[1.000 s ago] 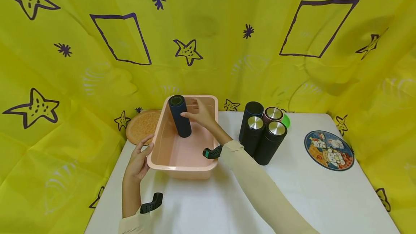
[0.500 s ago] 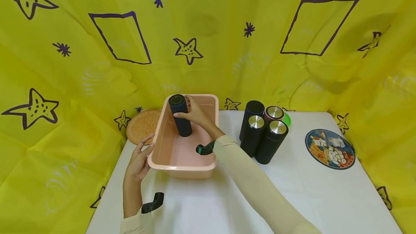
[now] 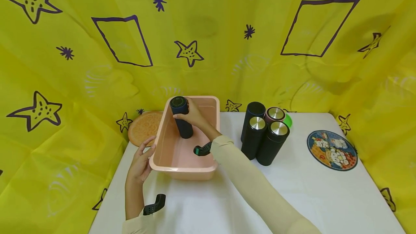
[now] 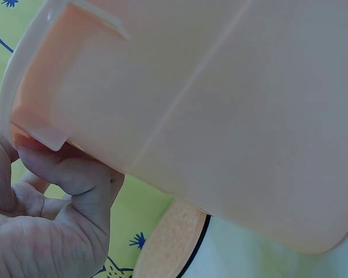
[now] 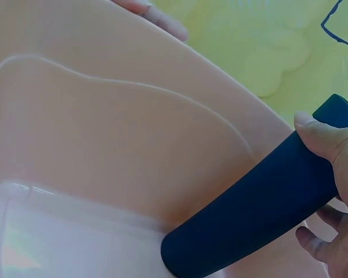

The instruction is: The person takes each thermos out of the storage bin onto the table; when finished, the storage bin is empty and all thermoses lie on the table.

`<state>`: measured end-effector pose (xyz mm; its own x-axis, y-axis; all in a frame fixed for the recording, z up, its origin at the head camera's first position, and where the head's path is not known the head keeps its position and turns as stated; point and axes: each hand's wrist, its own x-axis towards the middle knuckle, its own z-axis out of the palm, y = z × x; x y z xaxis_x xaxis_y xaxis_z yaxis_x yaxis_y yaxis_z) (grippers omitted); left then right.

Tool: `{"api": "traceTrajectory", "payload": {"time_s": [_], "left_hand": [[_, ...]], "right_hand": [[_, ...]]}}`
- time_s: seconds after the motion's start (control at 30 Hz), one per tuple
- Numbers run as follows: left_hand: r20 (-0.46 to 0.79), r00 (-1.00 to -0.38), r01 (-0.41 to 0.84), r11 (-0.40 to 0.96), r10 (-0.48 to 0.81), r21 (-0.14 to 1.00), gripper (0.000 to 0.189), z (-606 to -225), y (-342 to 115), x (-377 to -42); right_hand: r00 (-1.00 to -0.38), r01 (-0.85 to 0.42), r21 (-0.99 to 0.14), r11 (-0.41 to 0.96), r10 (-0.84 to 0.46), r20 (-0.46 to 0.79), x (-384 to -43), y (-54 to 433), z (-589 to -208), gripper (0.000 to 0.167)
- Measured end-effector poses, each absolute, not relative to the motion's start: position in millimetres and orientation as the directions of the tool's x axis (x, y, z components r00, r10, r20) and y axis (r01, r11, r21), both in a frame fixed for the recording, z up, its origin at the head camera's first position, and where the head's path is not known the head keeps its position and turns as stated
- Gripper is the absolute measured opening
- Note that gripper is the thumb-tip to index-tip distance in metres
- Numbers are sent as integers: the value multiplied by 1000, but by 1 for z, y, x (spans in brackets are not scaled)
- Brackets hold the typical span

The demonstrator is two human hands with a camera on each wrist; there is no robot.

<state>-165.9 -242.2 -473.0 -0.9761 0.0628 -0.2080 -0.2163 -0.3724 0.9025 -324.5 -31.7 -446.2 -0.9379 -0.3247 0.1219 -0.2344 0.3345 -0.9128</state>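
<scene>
A pink plastic basin (image 3: 182,174) stands on the white table. Inside it, toward the back left, is a dark blue thermos flask (image 3: 185,128), upright with a slight tilt. My right hand (image 3: 193,115) grips the flask near its top, thumb on the near side and fingers round the far side; in the right wrist view that thumb (image 5: 316,136) lies along the dark body. My left hand (image 3: 141,161) holds the basin's left rim. From the left wrist view, its thumb (image 4: 64,171) presses up under the rim, while its fingertips are hidden behind the wall.
Several dark flasks (image 3: 253,138) stand grouped to the basin's right, some with silver lids. A green round thing (image 3: 287,120) shows behind them. A round patterned mat (image 3: 332,151) lies at the far right, and a pizza-like disc (image 3: 143,127) behind the left hand. Yellow curtains enclose the table.
My right hand has moved left onto the flask and closed its fingers round the upper part. The left hand keeps its hold on the rim.
</scene>
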Motion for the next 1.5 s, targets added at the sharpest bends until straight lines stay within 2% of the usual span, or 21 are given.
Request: {"api": "traceTrajectory", "payload": {"time_s": [0.43, 0.57, 1.33, 1.5], "left_hand": [[-168, -983, -183, -376, 71, 909, 36, -475, -239, -167], [-190, -980, -199, -371, 62, 907, 35, -475, -239, -167], [-219, -974, -226, -362, 61, 904, 42, -472, -240, -167], [-246, -968, -247, -356, 47, 901, 36, -472, -240, -167]], "right_hand": [[-935, -260, -908, 329, -322, 151, -328, -35, -447, 81], [-936, -262, -905, 336, -319, 152, -328, -35, -448, 78], [-932, -301, -890, 343, -303, 198, -325, -32, -451, 80], [-920, -336, -872, 356, -323, 223, -325, -32, -447, 79]]}}
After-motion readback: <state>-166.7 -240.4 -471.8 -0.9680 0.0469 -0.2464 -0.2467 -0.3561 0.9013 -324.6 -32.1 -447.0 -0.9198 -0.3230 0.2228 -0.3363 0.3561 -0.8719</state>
